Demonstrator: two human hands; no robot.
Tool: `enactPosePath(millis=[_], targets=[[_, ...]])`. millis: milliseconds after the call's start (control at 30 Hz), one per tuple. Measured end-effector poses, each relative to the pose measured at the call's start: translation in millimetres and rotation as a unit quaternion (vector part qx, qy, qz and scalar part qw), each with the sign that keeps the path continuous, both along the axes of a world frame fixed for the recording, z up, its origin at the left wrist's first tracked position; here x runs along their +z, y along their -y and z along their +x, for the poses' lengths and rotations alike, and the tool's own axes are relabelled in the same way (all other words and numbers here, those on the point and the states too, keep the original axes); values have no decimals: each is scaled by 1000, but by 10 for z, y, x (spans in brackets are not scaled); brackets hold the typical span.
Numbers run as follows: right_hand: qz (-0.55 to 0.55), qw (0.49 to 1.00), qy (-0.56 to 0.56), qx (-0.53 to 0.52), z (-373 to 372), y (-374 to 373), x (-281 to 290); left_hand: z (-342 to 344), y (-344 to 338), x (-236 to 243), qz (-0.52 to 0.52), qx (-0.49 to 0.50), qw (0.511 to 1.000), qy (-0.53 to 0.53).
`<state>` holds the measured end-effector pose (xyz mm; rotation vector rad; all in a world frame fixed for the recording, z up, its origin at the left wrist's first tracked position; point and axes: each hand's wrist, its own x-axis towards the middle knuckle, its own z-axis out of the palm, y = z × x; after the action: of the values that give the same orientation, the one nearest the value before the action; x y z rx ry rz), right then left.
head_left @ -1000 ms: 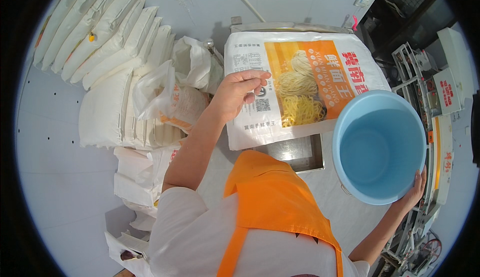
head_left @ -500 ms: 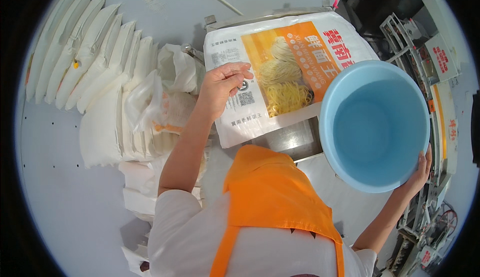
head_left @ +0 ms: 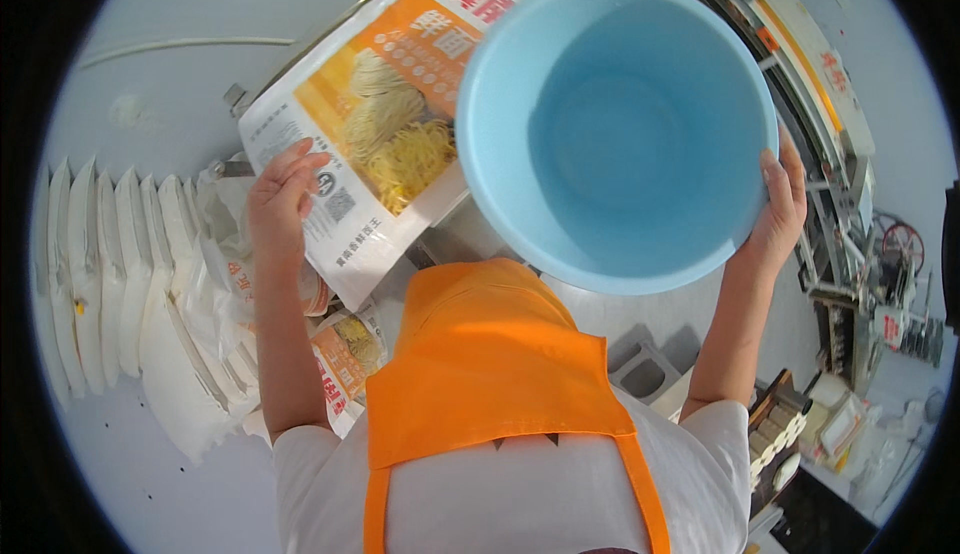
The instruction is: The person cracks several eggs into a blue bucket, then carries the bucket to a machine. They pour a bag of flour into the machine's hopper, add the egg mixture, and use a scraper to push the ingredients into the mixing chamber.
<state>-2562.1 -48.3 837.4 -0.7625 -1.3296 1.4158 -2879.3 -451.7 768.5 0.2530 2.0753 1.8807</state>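
A large light-blue plastic basin (head_left: 620,144) is held up at the right, its mouth turned toward me and nothing visible inside. My right hand (head_left: 780,194) is closed on its right rim, thumb on the near side. My left hand (head_left: 285,194) is over the left edge of a big white sack (head_left: 350,254) printed with noodles on an orange panel. Its fingers are loosely bent and apart, with nothing in them. The sack lies flat on a metal frame, and the basin covers its right part.
Stacked white sacks (head_left: 130,264) stand at the left, with a clear plastic bag (head_left: 215,284) beside them. A smaller printed noodle bag (head_left: 350,349) lies below the big sack. Machinery with rails (head_left: 830,204) runs along the right. A grey block (head_left: 645,372) sits on the floor.
My view has turned to the right, so sack and stacks appear farther left. The basin now appears closer and larger, still in my right hand. My left hand remains by the sack's left edge.
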Motion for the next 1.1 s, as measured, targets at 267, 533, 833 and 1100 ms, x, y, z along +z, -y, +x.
enactPosePath(millis=[267,533,833,1100], targets=[[-56,997,-54,-22,231,-119,-118,-90,-257,-192,-12,-1,999,34],[-102,992,-78,-13,439,-240,-345,-69,-525,-253,-44,-24,997,50],[-141,983,-120,-1,608,-373,-501,-60,-712,-321,-48,-42,997,52],[-140,980,-142,12,641,-396,-497,-110,-758,-343,-50,-62,996,50]])
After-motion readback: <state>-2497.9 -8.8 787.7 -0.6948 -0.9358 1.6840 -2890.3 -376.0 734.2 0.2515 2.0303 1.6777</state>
